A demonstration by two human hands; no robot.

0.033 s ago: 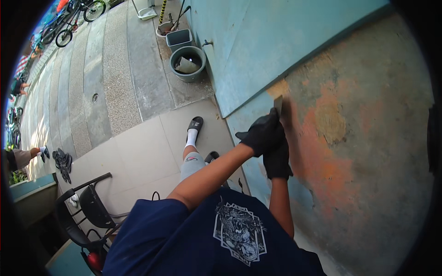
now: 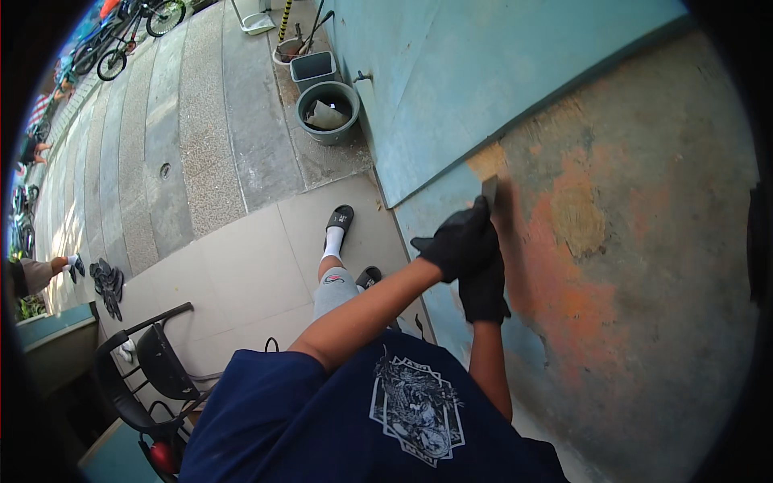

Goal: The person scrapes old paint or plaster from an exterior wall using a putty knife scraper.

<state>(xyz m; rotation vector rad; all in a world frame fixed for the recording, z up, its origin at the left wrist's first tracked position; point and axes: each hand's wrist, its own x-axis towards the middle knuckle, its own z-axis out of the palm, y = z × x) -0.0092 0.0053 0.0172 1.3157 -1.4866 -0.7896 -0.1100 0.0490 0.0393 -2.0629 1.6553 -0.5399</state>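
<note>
A flat-bladed scraper (image 2: 489, 190) is pointing at a patchy, orange-stained wall (image 2: 660, 266) near a blue panel's (image 2: 459, 97) edge. The gloved left hand (image 2: 463, 244) is clamping it, pressing together with the right hand (image 2: 483, 294), whose grip is hidden, while a round bucket (image 2: 326, 139) is standing beyond.

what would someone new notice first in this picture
Probably the orange patch on the mottled wall at right. Left of it, the black-gloved left grip holds a flat-bladed tool, with the right grip close behind. Upper left of centre, a round bucket stands on paving.
</note>
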